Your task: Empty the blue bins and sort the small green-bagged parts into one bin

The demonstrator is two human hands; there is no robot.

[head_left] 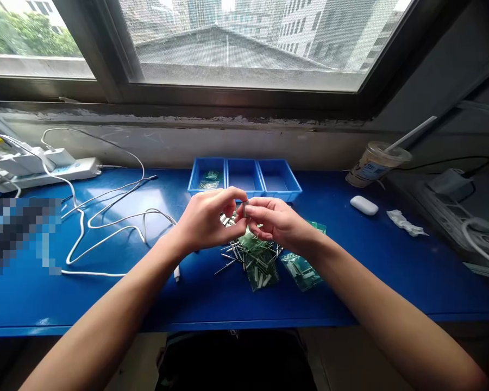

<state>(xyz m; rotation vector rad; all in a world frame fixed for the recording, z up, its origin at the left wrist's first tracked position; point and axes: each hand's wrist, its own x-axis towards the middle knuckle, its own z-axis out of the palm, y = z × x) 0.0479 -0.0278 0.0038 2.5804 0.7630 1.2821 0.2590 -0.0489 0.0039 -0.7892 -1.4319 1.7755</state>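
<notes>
My left hand (209, 217) and my right hand (283, 220) meet above the middle of the blue table. Between their fingertips is a small, thin grey-green piece (245, 209), too small to make out its kind. The right thumb and fingers pinch it; the left thumb and index finger close on its other side. Below the hands lies a loose pile of metal pins resembling blind rivets (233, 251). Among them is a clear green-tinted bag (263, 274) with pale pieces inside. Another such bag (303, 271) lies beside the right forearm.
Three joined blue bins (244, 191) stand behind the hands; the left one holds small bags (212, 178). White cables (81, 233) and a power strip (71, 169) lie left. To the right are a drink cup (369, 168), a white case (364, 205) and a crumpled tissue (405, 222).
</notes>
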